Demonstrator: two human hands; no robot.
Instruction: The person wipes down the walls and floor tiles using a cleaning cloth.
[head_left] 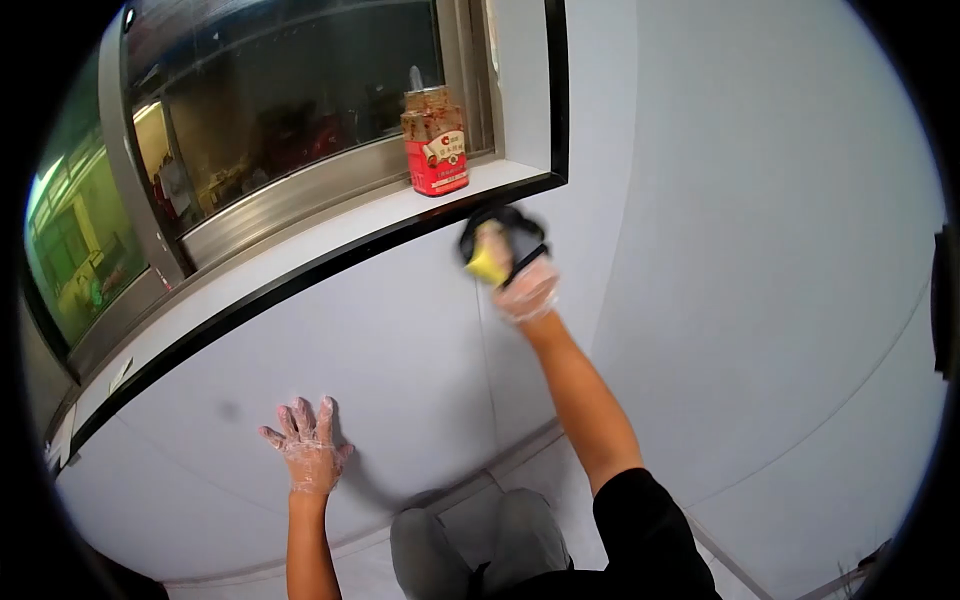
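Note:
My right hand (525, 285), in a clear plastic glove, grips a black rounded object (522, 228) at the wall just under the window ledge's black edge. A yellow piece (487, 264) shows beside the fingers. Motion blurs both, so their exact kind is unclear. Lower and to the left, my left hand (310, 445), gloved the same way, is spread with its fingers apart at the white wall (400, 330) and holds nothing. Above my right hand, a red-labelled jar (436, 145) with brown smears inside stands upright on the ledge, something pale sticking out of its top.
A metal-framed sliding window (290, 90) rises behind the white ledge (345, 212), which has black trim (350, 250). Small pale scraps (121, 374) lie at the ledge's left end. To the right stands another pale wall (760, 250). My knees (430, 555) are below, close to the wall.

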